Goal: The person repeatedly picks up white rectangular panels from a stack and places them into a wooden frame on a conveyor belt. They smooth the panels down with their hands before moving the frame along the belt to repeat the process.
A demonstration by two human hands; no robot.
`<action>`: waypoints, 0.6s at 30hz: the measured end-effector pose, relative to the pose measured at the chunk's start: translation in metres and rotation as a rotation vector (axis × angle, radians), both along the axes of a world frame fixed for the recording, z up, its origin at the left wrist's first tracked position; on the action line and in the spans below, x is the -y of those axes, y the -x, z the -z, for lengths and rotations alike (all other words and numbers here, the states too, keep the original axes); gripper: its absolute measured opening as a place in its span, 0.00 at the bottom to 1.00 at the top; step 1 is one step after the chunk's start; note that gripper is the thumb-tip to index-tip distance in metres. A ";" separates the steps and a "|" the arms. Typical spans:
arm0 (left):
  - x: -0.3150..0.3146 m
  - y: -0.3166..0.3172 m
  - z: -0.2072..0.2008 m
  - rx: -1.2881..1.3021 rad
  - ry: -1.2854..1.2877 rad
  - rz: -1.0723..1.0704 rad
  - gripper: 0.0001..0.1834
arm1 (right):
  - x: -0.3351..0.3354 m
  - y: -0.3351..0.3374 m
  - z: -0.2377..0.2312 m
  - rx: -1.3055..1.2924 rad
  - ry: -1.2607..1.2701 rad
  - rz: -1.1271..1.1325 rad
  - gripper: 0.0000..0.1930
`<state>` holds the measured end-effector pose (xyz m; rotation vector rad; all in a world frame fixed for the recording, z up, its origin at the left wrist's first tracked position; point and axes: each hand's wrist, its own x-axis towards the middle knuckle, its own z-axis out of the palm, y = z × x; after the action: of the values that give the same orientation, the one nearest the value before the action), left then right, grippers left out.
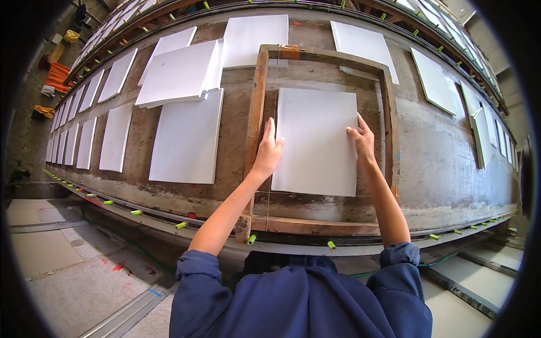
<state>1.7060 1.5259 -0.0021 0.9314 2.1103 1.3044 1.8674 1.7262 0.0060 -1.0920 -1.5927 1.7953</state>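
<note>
A white rectangular panel [315,146] lies inside a worn wooden frame [256,90] on the long table. My left hand [268,151] is at the panel's left edge, fingers stretched forward along it and thumb at its margin. On the opposite side, my right hand [363,139] has its thumb over the right edge and its fingers along the side. Together both hands hold the panel between them. The panel lies within the frame's bars, with bare table surface around it. A thin string or wire runs along the frame's left side and across its near part.
Left of the frame are overlapping white panels [174,73] and a single one [189,141]. More white panels line the table [225,197] toward both ends. Green pegs [252,239] stick out along the near rail. Another long table with panels stands beyond.
</note>
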 end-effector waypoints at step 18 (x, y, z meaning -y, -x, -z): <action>-0.001 -0.003 -0.004 -0.034 0.067 0.049 0.38 | -0.004 -0.005 0.006 0.004 -0.030 0.012 0.32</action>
<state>1.7095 1.5265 0.0024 0.9769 2.1297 1.1939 1.8729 1.7307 -0.0003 -1.0899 -1.6065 1.7571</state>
